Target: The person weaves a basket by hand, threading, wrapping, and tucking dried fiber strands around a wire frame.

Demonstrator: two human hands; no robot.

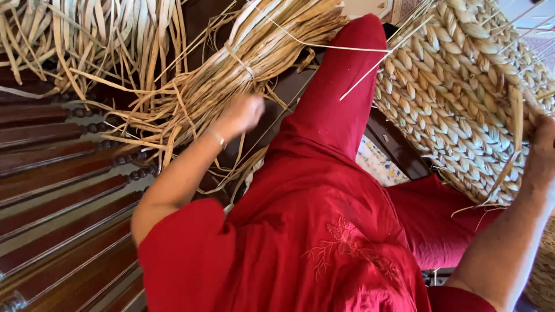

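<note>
Hands work at opposite edges of the frame, well apart. Left hand (241, 112), centre-left, reaches away from the body on an extended bare forearm; the wrist carries a thin bracelet (218, 138). Knuckles face the camera, fingers curled down into a bundle of dried reed strands (254, 52) that runs diagonally from upper centre toward the left. Grip looks closed among the strands, though the fingertips are hidden, so which strands it has cannot be told. A strand tie (240, 60) binds the bundle just above the hand.

Right hand (540, 153), far right edge, arm rising from lower right with the elbow bent. Hand lies against the edge of a woven basket piece (462, 98), thick braided rows of pale straw filling the upper right. Palm and fingers press on the braided rim; the hand is partly cut off by the frame edge, so how far its grip closes cannot be told. Loose strand ends stick out around the weave.

More loose reeds (87, 40) fan across the upper left, over dark wooden slats (58, 179) that run down the left side. Red garment (324, 219) fills the centre, one knee raised toward upper centre between bundle and basket. Embroidery shows on the cloth, lower centre. A patterned cushion (376, 164) peeks out beneath the basket piece.
</note>
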